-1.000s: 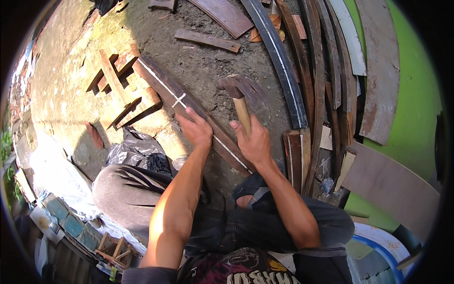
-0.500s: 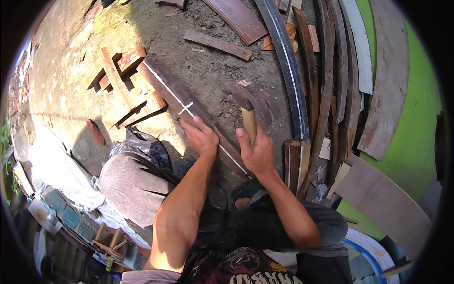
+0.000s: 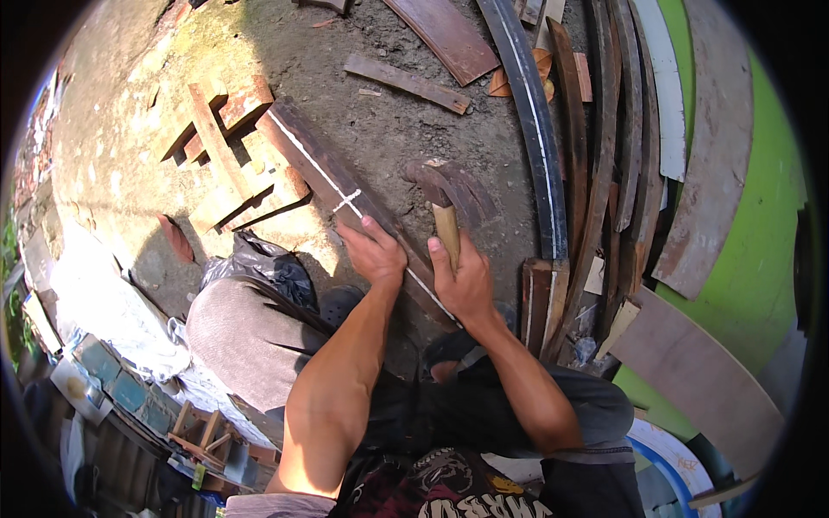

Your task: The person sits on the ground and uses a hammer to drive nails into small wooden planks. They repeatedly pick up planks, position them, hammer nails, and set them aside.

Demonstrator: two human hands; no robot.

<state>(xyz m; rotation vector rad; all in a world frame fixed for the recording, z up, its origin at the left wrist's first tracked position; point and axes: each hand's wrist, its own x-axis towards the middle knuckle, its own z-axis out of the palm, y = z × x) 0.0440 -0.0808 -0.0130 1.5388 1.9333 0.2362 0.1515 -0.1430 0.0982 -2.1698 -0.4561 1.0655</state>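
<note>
Across the middle lies a long dark wooden beam (image 3: 324,160), slanting from upper left to lower right, with a white line along it and a short white cross mark. My left hand (image 3: 378,252) is wrapped round the beam just below that cross mark. Close beside it, on the right of the beam, my right hand (image 3: 466,281) grips the pale wooden handle of a claw hammer (image 3: 442,183). The hammer's rusty brown head is beyond my fist, to the right of the beam and partly blurred.
At upper left, nailed wood offcuts (image 3: 211,142) sit in sunlight. A black plastic bag (image 3: 263,269) lies by my left knee. Long dark strips of wood (image 3: 596,173) are stacked on the right beside a green panel (image 3: 734,233). A loose slat (image 3: 406,82) lies on the ground ahead.
My right hand and the hammer have shifted slightly left, nearer the beam. My left hand keeps its hold on the beam, and the whole view has moved a little.
</note>
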